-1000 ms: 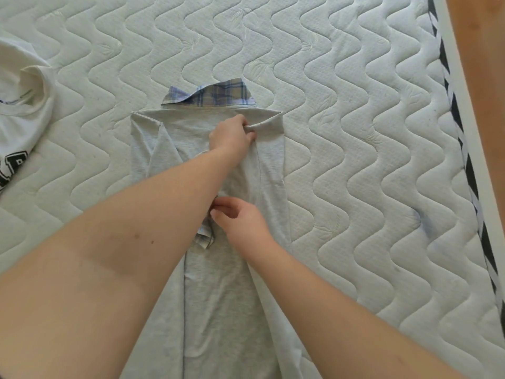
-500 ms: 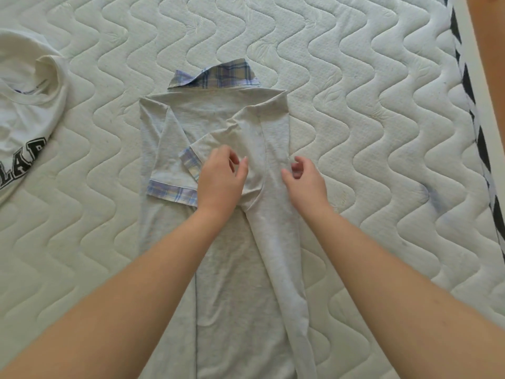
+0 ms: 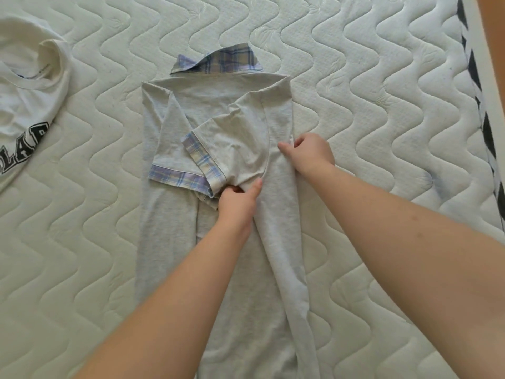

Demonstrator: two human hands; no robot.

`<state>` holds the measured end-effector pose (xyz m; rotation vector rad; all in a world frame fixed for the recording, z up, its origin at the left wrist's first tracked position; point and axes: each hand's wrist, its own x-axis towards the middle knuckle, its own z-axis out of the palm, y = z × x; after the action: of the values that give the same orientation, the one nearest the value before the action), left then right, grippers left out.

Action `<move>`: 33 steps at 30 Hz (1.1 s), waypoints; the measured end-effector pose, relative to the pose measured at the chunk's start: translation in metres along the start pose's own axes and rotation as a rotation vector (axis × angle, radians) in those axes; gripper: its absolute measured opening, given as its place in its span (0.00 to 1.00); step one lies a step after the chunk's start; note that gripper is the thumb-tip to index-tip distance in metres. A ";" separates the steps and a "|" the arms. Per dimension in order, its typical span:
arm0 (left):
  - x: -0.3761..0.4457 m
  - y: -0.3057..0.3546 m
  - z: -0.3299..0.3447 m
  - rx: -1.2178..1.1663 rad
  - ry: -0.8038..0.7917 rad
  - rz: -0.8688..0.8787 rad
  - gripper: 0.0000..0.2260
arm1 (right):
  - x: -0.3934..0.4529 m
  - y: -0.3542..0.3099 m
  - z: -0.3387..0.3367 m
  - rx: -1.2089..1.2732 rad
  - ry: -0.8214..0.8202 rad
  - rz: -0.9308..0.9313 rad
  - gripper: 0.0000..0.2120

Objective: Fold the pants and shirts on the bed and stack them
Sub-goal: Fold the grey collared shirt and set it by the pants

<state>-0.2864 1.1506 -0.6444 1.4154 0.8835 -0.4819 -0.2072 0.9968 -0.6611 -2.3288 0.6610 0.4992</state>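
Lying at the far left of the bed (image 3: pixel 355 77), a white T-shirt (image 3: pixel 24 86) waits unfolded, well apart from the work. Centre: grey shirt (image 3: pixel 169 242) flat, both sides folded in, sleeves crossed on top. Left hand (image 3: pixel 237 201) pinches the lower sleeve edge, apparently to tidy it. Right hand (image 3: pixel 308 154) grips the right fold, fingers curled, likely holding it in line. Long axis runs toward the person; plaid collar (image 3: pixel 218 61) points away.
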 end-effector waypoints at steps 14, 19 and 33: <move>-0.018 -0.040 -0.028 0.364 -0.135 0.033 0.18 | -0.077 0.052 0.019 -0.122 -0.185 -0.070 0.20; -0.040 -0.056 -0.030 0.449 -0.022 0.144 0.13 | -0.105 0.066 0.023 -0.040 -0.075 -0.020 0.15; -0.088 -0.106 -0.047 0.590 -0.129 0.114 0.18 | -0.171 0.109 0.030 0.022 -0.239 0.051 0.20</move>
<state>-0.4312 1.1631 -0.6417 1.9319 0.5700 -0.7788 -0.4118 1.0012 -0.6493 -2.1909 0.6087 0.7756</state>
